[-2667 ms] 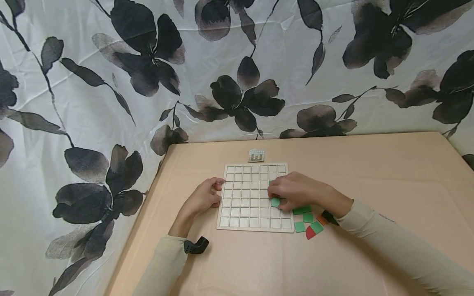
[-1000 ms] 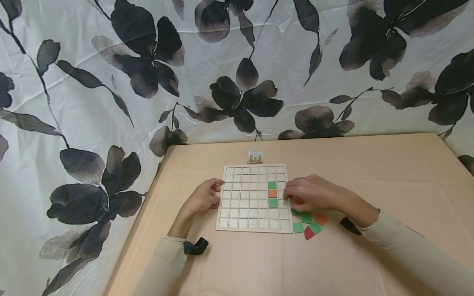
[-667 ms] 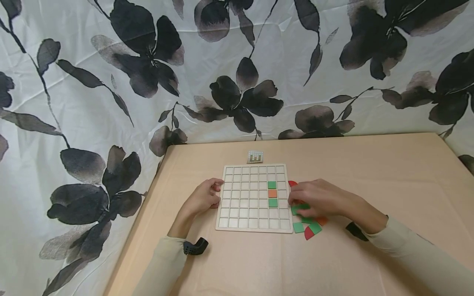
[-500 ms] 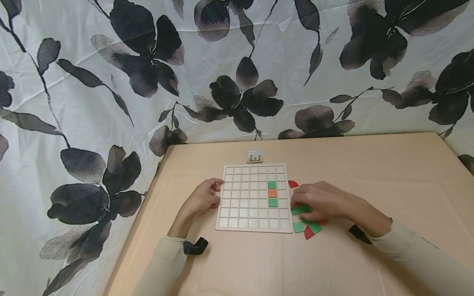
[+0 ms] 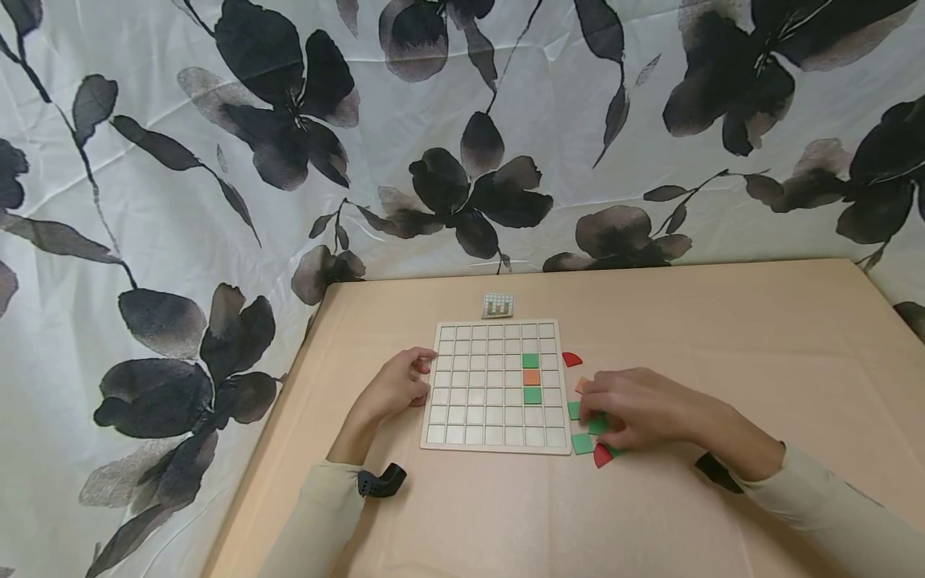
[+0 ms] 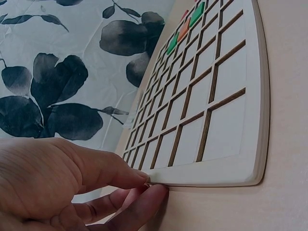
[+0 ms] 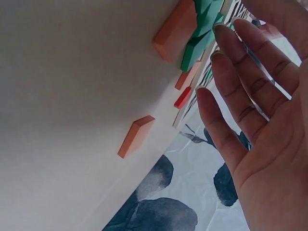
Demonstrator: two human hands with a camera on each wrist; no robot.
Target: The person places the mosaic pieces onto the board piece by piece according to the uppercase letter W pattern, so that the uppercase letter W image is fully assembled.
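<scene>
My left hand [image 5: 393, 381] pinches the left edge of a pale grid board [image 5: 462, 385], thumb on the rim and fingers below it in the left wrist view. One column holds a green tile [image 5: 531, 360], an orange tile [image 5: 531, 377] and another green tile [image 5: 531, 395]. Right of the board, my right hand [image 5: 643, 405] hovers over loose pieces, partly hiding them. Its fingers [image 7: 245, 101] are spread and relaxed, close to several green tiles [image 7: 192, 50] and an orange tile [image 7: 175, 31]. A green square [image 5: 582, 444] and a red rounded piece [image 5: 603, 455] lie by the thumb.
Beyond the board's far edge lies a small card [image 5: 499, 305] with a printed grid. Another red rounded piece [image 5: 572, 359] and an orange piece [image 5: 581, 385] sit along the board's right side. A floral cloth [image 5: 433, 120] hangs behind the wooden table [image 5: 759, 361].
My right hand set a green tile on the board below the orange one, then withdrew rightward and toward me over the loose pieces, uncovering the red piece. The left hand stays at the board's edge.
</scene>
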